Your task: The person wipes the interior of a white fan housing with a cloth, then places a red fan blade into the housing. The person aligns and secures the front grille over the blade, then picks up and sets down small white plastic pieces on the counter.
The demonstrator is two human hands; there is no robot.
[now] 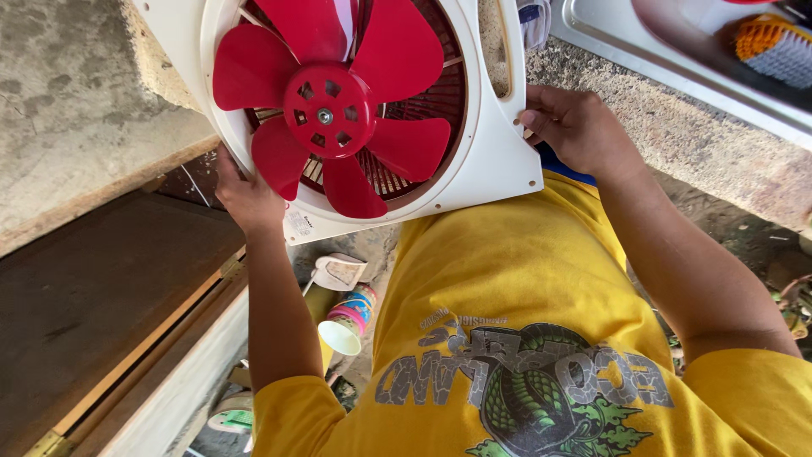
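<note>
Holds a white fan housing (499, 161) up before the chest, above a yellow shirt (507, 279), tilted, with the red blades (330, 106) facing the camera. Grips it at two sides: with the left hand (245, 199) closed round the lower-left rim, fingers hidden behind the frame, and with the right hand (571, 127) curled over the right edge, thumb on the front face (how firmly cannot be told).

Could probably slip on the left, for want of much rim under that hand and with the weight leaning that way. Might spin the blades or catch a finger, given the bare front with no guard showing. Could knock the far corner against the concrete ledge (677, 127) just behind the right hand, or scrape the metal tray (609, 34) and brush (774, 46) beyond it.

Leaves little room on the right, against that ledge. Offers more on the left, over the wooden boards (101, 296). Below, near the left forearm, has paper cups (351, 317) lying on the ground, in the way of anything dropped.
</note>
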